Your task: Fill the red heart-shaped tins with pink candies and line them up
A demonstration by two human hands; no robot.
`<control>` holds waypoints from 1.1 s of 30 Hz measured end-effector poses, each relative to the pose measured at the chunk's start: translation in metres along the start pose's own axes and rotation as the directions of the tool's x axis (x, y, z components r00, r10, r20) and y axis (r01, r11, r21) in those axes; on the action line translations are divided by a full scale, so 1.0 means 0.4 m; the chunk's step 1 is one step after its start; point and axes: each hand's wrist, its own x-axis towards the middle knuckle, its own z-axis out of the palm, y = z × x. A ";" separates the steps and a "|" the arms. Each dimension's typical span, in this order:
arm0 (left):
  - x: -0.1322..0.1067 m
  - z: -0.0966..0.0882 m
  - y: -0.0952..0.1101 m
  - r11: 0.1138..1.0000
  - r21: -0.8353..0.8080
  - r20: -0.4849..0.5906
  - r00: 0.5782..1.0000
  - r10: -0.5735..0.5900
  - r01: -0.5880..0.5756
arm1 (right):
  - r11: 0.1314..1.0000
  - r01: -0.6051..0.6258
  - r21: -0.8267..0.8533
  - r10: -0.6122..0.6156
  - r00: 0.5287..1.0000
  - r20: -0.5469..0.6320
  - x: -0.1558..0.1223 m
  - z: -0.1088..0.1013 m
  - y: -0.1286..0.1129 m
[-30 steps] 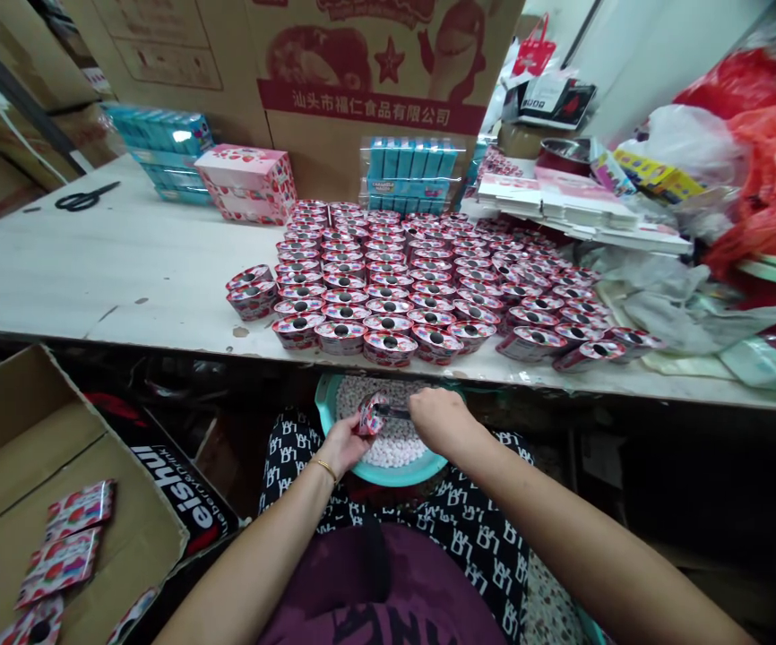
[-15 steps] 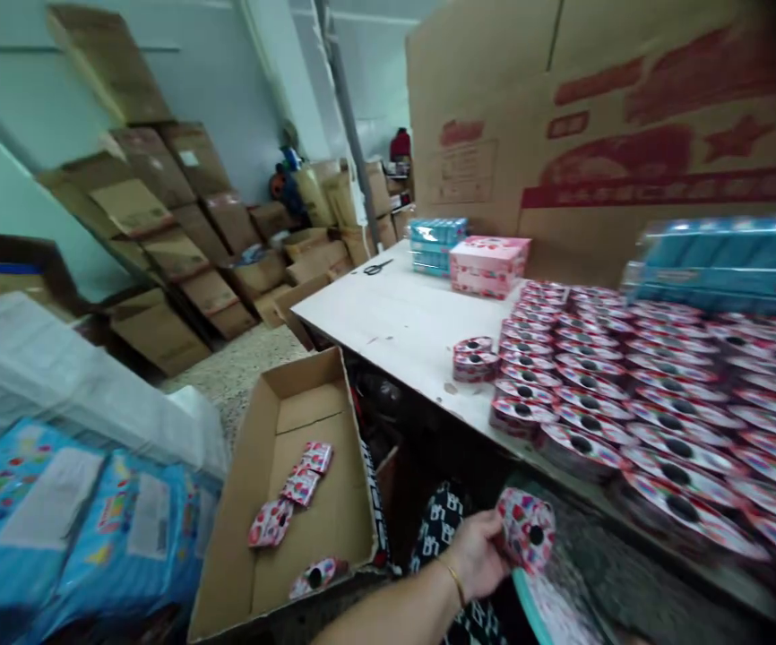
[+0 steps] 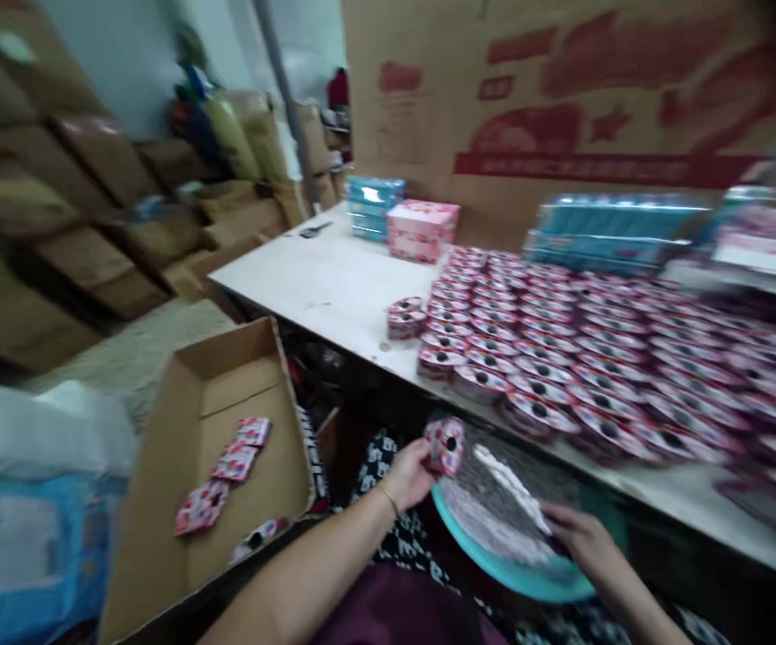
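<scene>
My left hand (image 3: 407, 477) is closed on the edge of a small red-and-pink printed pack (image 3: 436, 448) with a dark round spot on its face. My right hand (image 3: 580, 536) has its fingers round the near end of a long, white, rope-like strip (image 3: 505, 479), blurred and too indistinct to name. That strip slants over a turquoise basin (image 3: 478, 563) in my lap, which contains a greyish-white mass. Several similar printed packs (image 3: 542, 376) stand in tight rows on the white table (image 3: 287, 278) just beyond both hands.
An open cardboard box (image 3: 152, 502) on my left has several printed packs on its bottom. Blue wrapped bundles (image 3: 38, 546) lie farther left. On the table are a pink box (image 3: 421, 231), blue plastic-wrapped packs (image 3: 613, 231) and scissors (image 3: 316, 229). A big carton (image 3: 415, 116) stands behind.
The view has swung right and down. My right hand has come into view with the white strip, and more of the basin shows. My left hand still holds the printed pack.
</scene>
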 end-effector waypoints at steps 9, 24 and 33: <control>0.011 0.060 -0.090 0.980 0.118 0.008 0.987 -0.161 0.158 | 0.956 0.132 -0.263 -0.090 0.982 0.166 -0.060 -0.131 -0.154; 0.027 0.058 -0.101 0.980 0.159 0.013 0.993 -0.120 0.117 | 0.715 0.158 -0.681 -0.115 0.987 0.108 -0.055 -0.112 -0.212; 0.035 0.053 -0.107 0.975 0.176 0.009 0.990 -0.139 0.135 | 0.712 0.104 -0.694 -0.082 0.995 0.064 -0.072 -0.125 -0.199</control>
